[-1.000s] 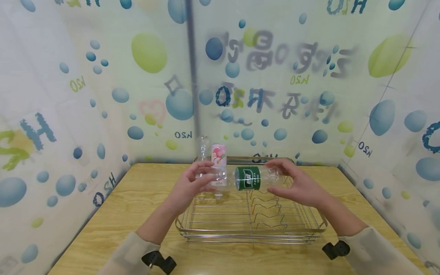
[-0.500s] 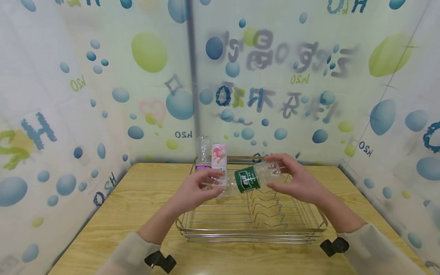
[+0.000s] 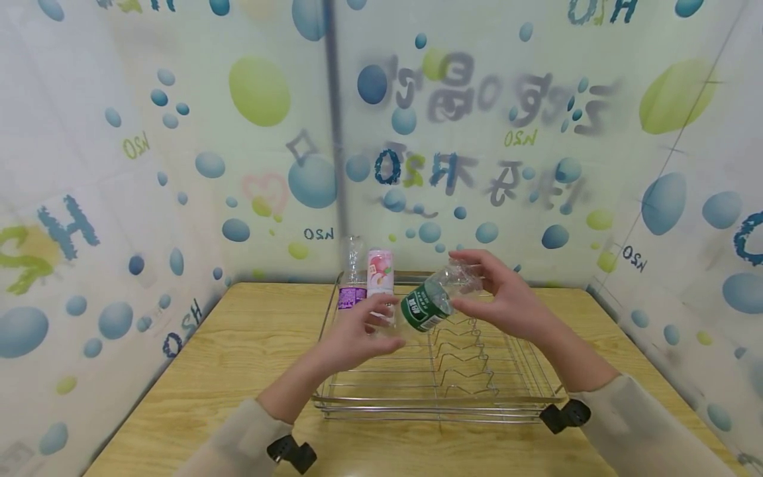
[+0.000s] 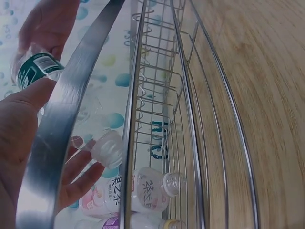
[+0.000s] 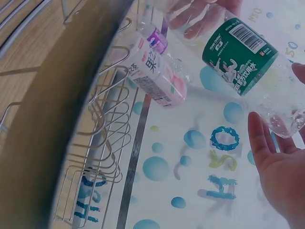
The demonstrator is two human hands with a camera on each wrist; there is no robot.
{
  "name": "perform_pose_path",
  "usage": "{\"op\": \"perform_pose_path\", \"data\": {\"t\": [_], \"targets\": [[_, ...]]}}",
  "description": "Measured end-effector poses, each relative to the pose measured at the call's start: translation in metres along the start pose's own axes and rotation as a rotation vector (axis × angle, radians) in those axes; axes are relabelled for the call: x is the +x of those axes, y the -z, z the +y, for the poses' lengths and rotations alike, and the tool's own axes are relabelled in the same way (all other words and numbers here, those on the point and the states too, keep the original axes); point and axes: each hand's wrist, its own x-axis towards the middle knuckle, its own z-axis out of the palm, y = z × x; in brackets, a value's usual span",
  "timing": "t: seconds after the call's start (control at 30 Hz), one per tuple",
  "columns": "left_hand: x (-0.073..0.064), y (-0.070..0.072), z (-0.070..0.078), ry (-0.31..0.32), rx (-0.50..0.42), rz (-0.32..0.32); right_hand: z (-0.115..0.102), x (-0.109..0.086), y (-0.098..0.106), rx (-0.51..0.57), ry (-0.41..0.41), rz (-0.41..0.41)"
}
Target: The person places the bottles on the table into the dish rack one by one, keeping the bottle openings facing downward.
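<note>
A clear plastic bottle (image 3: 426, 307) with a green label is held tilted above the wire rack, its base up to the right and its neck down to the left. My right hand (image 3: 507, 291) grips the base end. Around the neck end, the fingers and thumb of my left hand (image 3: 360, 334) are curled; the neck (image 4: 107, 149) shows beside those fingers in the left wrist view. Just behind my left hand, a pink-labelled bottle (image 3: 380, 270) and a clear bottle with a purple label (image 3: 352, 296) stand neck-down in the rack's back left corner.
The metal wire rack (image 3: 438, 401) sits on a wooden table (image 3: 250, 324), with a row of zigzag wire dividers (image 3: 465, 361) right of its middle. Printed curtains (image 3: 447, 218) enclose the table at the back and sides.
The green-labelled bottle has turned from level to tilted, base rising on the right. My right hand has moved up and left; my left hand has shifted right and slightly down, uncovering the purple label.
</note>
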Motion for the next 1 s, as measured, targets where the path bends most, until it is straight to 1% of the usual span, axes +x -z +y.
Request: {"op": "perform_pose_path", "data": {"t": [0.07,0.2,0.37,0.57,0.63,0.77,1.0], "targets": [[0.001,-0.002,0.0,0.004,-0.007,-0.011,-0.003,0.003,-0.002,0.019,0.005,0.001],[0.002,-0.004,0.001,0.001,-0.041,-0.036,-0.008,0.009,-0.006,0.019,-0.001,0.016],[0.002,-0.005,0.002,-0.004,-0.073,-0.049,-0.013,0.014,-0.009,0.024,-0.016,0.026],[0.004,-0.007,0.001,0.0,-0.112,-0.054,-0.015,0.018,-0.013,0.098,-0.039,0.036],[0.004,-0.007,0.002,0.0,-0.138,-0.056,-0.014,0.019,-0.014,0.12,-0.056,0.032],[0.005,-0.008,0.002,-0.001,-0.189,-0.063,-0.012,0.017,-0.018,0.127,-0.09,0.006],[0.006,-0.009,0.004,0.025,-0.243,-0.074,-0.01,0.02,-0.027,0.137,-0.07,-0.036]]}}
